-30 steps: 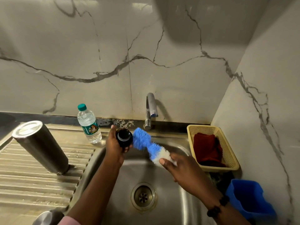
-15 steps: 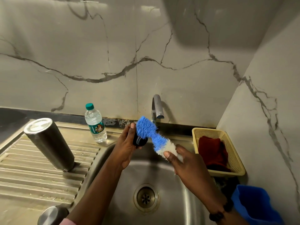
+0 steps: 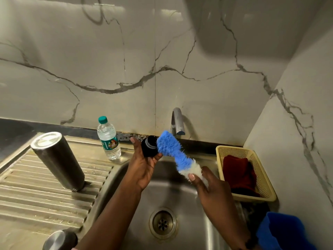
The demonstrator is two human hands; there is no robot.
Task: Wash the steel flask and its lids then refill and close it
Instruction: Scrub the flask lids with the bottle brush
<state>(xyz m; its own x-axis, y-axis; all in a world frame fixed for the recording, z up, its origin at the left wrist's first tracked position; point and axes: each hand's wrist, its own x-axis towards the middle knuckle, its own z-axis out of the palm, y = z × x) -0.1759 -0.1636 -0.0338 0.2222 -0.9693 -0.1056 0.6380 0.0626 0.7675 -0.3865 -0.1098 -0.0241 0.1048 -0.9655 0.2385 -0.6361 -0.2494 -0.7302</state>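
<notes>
One basket [image 3: 266, 186] holds red cloth [image 3: 237, 174] | flask [image 3: 57, 159] inverted (draining board)

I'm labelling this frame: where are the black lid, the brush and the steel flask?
black lid [image 3: 149, 146], head view, its dark side.
brush [image 3: 170, 146], head view, blue bristles.
steel flask [image 3: 60, 162], head view, mid-body.

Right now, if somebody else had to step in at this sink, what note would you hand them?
Left hand holds the black inner lid over the sink.
Right hand grips the blue brush, its bristles against that lid.
Steel flask stands upside down on the drainboard; a steel cap sits at the bottom edge.
Water bottle stands capped near the tap, which shows no water running.
Done: flask set to drain, whether washed cannot be told.
Left: finish scrubbing and rinse the lid, refill, close.
</notes>
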